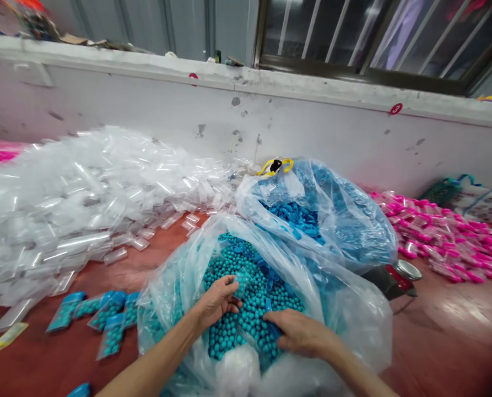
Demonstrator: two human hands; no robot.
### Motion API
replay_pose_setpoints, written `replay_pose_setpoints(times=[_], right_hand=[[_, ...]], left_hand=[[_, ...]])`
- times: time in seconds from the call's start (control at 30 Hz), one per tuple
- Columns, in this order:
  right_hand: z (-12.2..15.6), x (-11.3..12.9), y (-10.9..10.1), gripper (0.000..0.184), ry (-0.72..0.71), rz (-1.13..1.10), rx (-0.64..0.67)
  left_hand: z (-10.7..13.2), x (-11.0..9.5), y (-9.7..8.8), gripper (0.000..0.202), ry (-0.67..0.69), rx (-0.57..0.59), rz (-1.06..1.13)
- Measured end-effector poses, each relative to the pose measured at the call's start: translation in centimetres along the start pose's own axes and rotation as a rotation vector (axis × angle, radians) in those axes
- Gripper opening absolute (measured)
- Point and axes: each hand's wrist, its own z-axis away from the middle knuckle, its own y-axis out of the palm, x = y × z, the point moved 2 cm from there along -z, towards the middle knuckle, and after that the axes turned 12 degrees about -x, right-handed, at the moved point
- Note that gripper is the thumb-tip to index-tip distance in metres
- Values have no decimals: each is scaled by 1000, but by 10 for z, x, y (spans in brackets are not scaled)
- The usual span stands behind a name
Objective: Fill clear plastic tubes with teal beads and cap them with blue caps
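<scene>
Teal beads [246, 309] in bag — left hand [219, 300] pinching sachet [241, 282], right hand [301, 333] flat; red floor [444, 331].

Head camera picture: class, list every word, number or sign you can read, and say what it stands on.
"3": red round marker on the white wall ledge.
A second red round marker on the same ledge: too blurred to read.
Printed box at far right: print too small to read.
Nothing readable on the bags of teal beads.
</scene>
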Motion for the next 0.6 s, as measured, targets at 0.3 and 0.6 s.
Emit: replay_pose_setpoints(times=[0.3,0.6], right_hand=[[-9,0,5,12,133,133,-216],[-24,3,-2,11,235,277,-644]], left_hand=[[1,8,-1,38,110,-81,-183],[17,5,2,32,141,-39,-239]])
